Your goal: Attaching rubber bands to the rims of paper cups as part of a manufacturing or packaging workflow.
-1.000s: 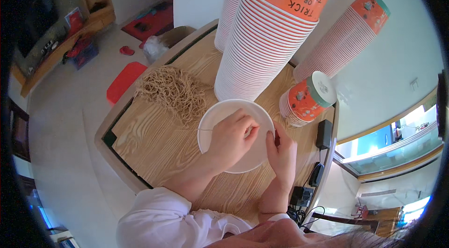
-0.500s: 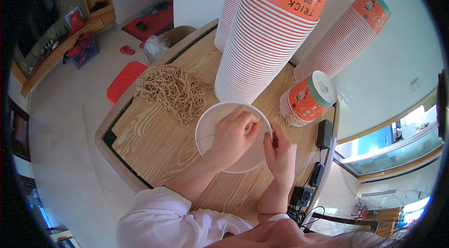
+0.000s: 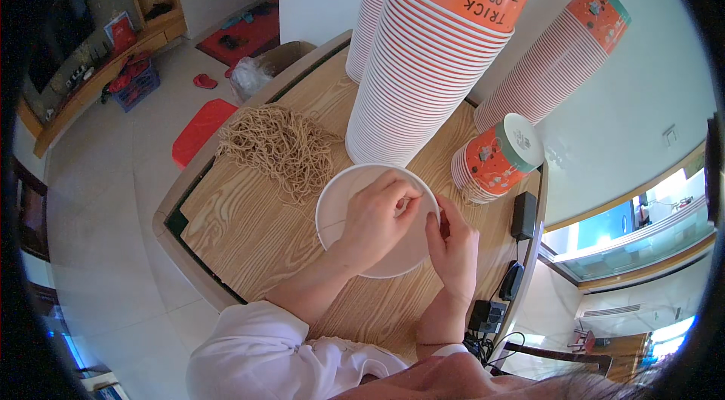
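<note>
A white-lined paper bucket (image 3: 404, 253) stands with its mouth up at the near middle of the table. My left hand (image 3: 377, 215) reaches over its mouth, thumb and forefinger closed in a pinch. A thin string (image 3: 332, 224) crosses the bucket's inside from the left rim toward that hand; the end at the fingertips is too small to see. At the right rim, my right hand (image 3: 455, 245) grips the bucket's wall between thumb and fingers, with its fingertips partly hidden behind the rim. A loose heap of tan string (image 3: 279, 147) lies left of the bucket.
Behind the bucket rises a tall stack of nested orange paper buckets (image 3: 430, 60), another beside it. A further stack (image 3: 555, 60) leans by the wall, with a short stack (image 3: 498, 158) nearer. Black power adapters (image 3: 523, 216) and cables line the right edge. A red stool (image 3: 202, 132) stands left.
</note>
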